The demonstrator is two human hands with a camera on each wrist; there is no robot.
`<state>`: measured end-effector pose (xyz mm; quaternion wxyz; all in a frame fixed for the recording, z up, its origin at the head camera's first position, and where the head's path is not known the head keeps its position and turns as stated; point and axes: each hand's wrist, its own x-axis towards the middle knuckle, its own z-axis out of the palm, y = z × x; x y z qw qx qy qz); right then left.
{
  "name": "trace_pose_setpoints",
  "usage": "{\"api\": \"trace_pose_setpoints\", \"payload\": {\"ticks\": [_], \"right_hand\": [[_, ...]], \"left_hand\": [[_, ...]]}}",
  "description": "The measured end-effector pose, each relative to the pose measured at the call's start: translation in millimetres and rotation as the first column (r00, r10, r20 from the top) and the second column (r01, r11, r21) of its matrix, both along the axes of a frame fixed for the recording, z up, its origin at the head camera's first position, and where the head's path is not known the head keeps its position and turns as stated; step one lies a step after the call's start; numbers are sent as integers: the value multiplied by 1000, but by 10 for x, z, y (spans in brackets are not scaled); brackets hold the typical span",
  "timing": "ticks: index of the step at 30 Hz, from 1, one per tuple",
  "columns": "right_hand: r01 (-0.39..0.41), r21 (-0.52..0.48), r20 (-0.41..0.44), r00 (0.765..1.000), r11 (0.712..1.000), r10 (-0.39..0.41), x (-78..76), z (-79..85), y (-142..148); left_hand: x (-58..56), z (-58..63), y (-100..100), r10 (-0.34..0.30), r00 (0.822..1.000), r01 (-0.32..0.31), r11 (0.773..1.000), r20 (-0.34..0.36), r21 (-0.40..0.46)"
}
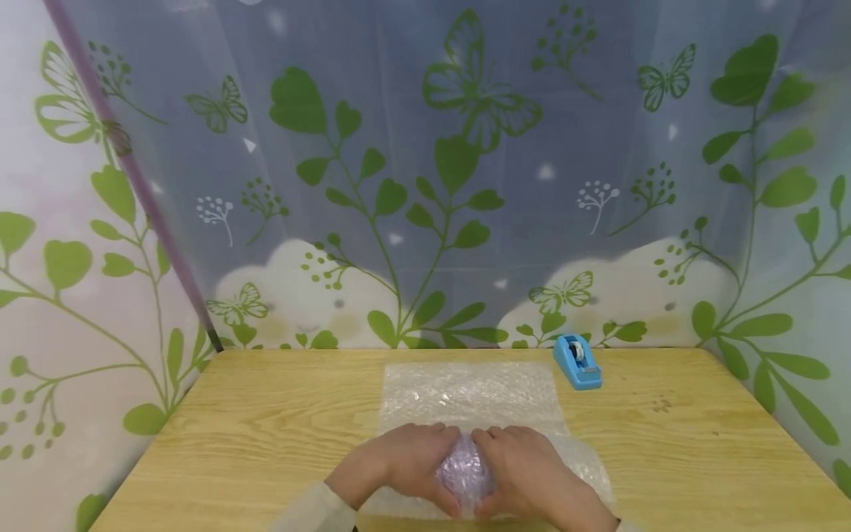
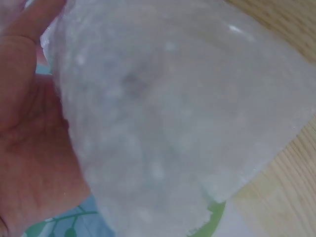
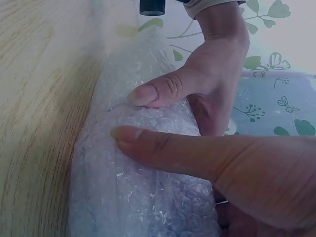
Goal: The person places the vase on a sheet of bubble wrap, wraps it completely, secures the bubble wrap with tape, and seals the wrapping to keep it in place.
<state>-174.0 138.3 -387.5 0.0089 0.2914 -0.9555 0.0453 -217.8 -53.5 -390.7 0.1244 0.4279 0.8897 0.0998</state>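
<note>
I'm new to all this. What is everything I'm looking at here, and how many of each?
Lilac bundle: one, pale purple, between the hands
Bubble wrap: count unclear, clear, around the bundle and across the table
Tape dispenser: one, blue, table's far edge, right of centre
Table: one, light wood, beneath the wrap
Printed hangings: count unclear, blue-grey and pale with green leaves, behind and beside the table
Sleeves: two, pale, at the wrists
Left hand: one, bare, gripping the bundle's left side
Right hand: one, bare, gripping its right

Your plastic wrap (image 1: 472, 395) is clear and bubble-dotted, the bundle (image 1: 465, 473) pale purple, your sleeve (image 1: 322, 508) cream. You see a yellowish wood-grain table (image 1: 279, 406), a blue tape dispenser (image 1: 577, 373), and a grey-blue curtain (image 1: 399, 111) with green leaves and butterflies.
</note>
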Motion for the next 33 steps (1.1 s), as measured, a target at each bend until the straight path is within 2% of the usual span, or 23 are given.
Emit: {"api": "trace_pose_setpoints", "payload": {"ticks": [4, 11, 12, 14, 15, 16, 17, 19, 20, 21, 22, 23, 24, 26, 30, 32, 33], "right_hand": [[0, 5, 6, 1000, 1000, 0, -16, 2, -1], [-5, 7, 19, 1000, 1000, 4, -41, 1, 15], [-5, 13, 20, 1000, 1000, 5, -47, 1, 17], [-4, 21, 23, 1000, 1000, 4, -62, 3, 19], [-4, 24, 21, 1000, 1000, 3, -67, 6, 17], [-2, 30, 22, 1000, 1000, 2, -76, 9, 15], [-2, 37, 23, 1000, 999, 1, -85, 12, 17], [-3, 46, 26, 1000, 999, 2, -97, 23, 14], [-6, 51, 26, 1000, 999, 5, -102, 28, 12], [-9, 59, 24, 1000, 998, 8, -107, 34, 11], [-10, 64, 24, 1000, 998, 9, -111, 39, 12], [-10, 69, 23, 1000, 998, 9, -114, 42, 16], [-10, 70, 21, 1000, 998, 9, -117, 44, 17], [-9, 62, 26, 1000, 998, 7, -122, 47, 24], [5, 3, 89, 996, 1000, -5, -138, 63, 27], [19, -34, 144, 989, 999, -14, -152, 80, 37], [28, -48, 169, 985, 998, -19, -160, 88, 46]], "left_hand": [[-16, -16, -16, 6, 1000, -6, 1000, -10, -27], [10, -44, 12, 99, 995, -98, 995, 20, -24], [16, -53, 13, 107, 994, -107, 994, -1, -22], [33, -76, 18, 113, 987, -115, 993, -114, -8], [41, -91, 19, 109, 974, -111, 994, -200, 3], [47, -104, 21, 101, 950, -98, 995, -294, 24], [54, -117, 25, 95, 917, -82, 995, -387, 49], [70, -127, 30, 83, 835, -35, 995, -544, 98], [78, -129, 33, 75, 801, -5, 993, -595, 118], [87, -124, 35, 64, 774, 25, 991, -629, 132], [94, -116, 38, 56, 760, 53, 988, -647, 148], [101, -109, 41, 50, 760, 71, 985, -648, 160], [107, -102, 43, 49, 767, 82, 982, -639, 173], [116, -96, 42, 56, 798, 79, 977, -600, 196], [138, -80, 24, 76, 874, 26, 979, -480, 203], [152, -64, 26, 64, 899, 15, 984, -434, 177], [161, -55, 32, 53, 904, 16, 987, -423, 159]]}}
